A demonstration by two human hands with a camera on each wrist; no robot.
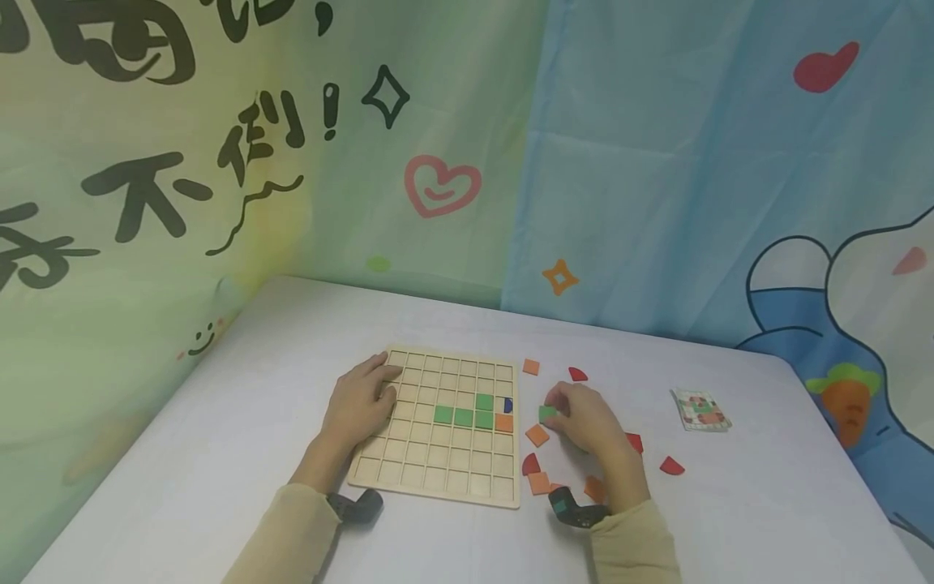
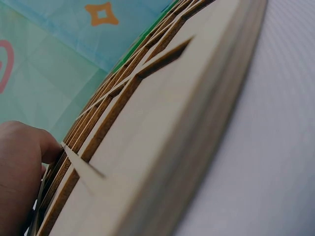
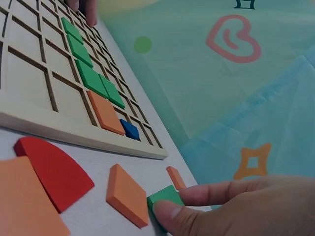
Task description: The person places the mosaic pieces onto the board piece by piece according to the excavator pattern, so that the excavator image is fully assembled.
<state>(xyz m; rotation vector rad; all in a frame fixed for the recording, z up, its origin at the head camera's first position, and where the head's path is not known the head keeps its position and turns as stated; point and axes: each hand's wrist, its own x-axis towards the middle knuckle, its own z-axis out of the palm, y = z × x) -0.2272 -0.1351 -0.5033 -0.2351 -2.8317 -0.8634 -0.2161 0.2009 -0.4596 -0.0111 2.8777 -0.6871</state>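
nearest us, the right hand [image 1: 593, 422] pinched a green tile [image 1: 547, 413] between thumb and fingertips [image 3: 170, 212], on the table [image 1: 766, 503] just beside the right edge of the wooden board [image 1: 438, 478]. we judged the tile light, stiff and thin, not fragile, its smooth faces a little slippery; its side edges seemed the best place to take hold, as the hand did. around it lay loose orange squares [image 1: 537, 435] and red quarter-rounds [image 1: 671, 465]. the left hand [image 1: 357, 403] rested flat on the board's left part, fingers nearly straight, grasping nothing. in the board's grid sat a row of green tiles [image 1: 463, 416], an orange tile [image 1: 503, 422] and a blue piece [image 1: 507, 404]. farther right lay a small card [image 1: 700, 408] with a printed pattern; we could read no lettering on it. behind, the backdrop [image 1: 219, 162] bore large dark handwritten characters, one of which we read as 不, and an exclamation mark.
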